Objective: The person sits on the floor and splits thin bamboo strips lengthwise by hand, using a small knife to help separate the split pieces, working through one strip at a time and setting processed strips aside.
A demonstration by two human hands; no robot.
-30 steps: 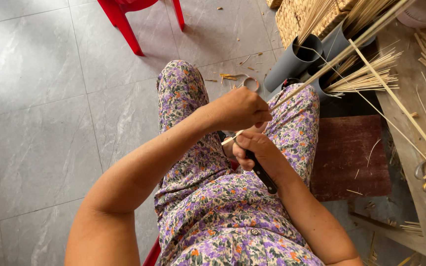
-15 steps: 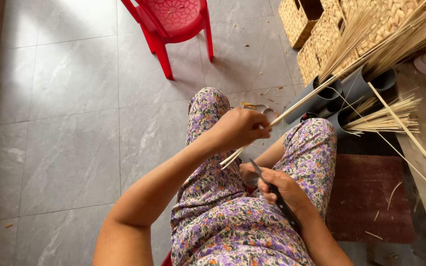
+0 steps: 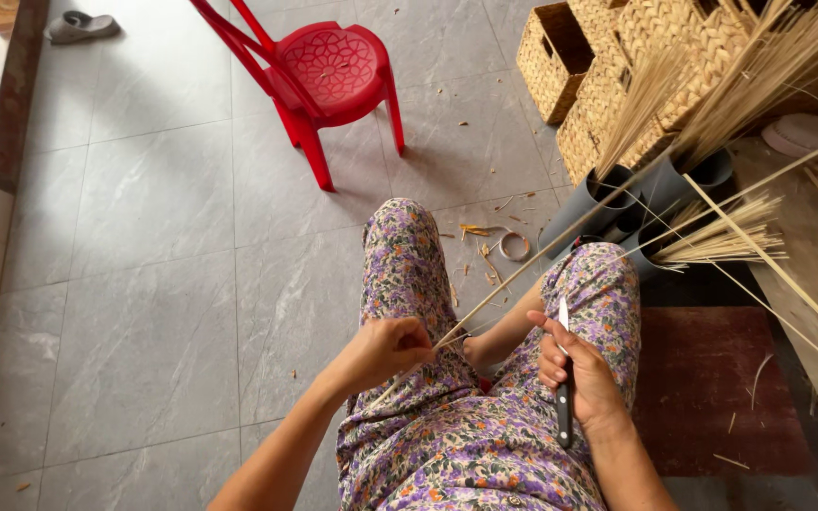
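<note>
Your left hand [image 3: 385,350] is closed in a fist around one long thin bamboo strip [image 3: 560,241], gripping it near its lower end above your left thigh; a short tail of the strip pokes out below the fist. From there the strip runs up and to the right, over your right knee, past the grey tubes and on to the upper right corner of the view.

Your right hand [image 3: 575,374] is wrapped around one knife [image 3: 563,378]. Its dark handle lies along your palm and wrist, and its narrow blade points up past your thumb, over the right thigh. The blade is just beside the strip, not touching it as far as the view shows.

You are seated, with both legs in floral trousers [image 3: 447,445] over the grey tiled floor [image 3: 144,284]. One red plastic chair [image 3: 328,71] stands at the top of the floor. At least three grey tubes [image 3: 584,203] holding bundles of slivers sit by your right knee, and at least three woven baskets [image 3: 608,76] are stacked behind them. One dark red mat [image 3: 712,378] lies by your right leg.
</note>
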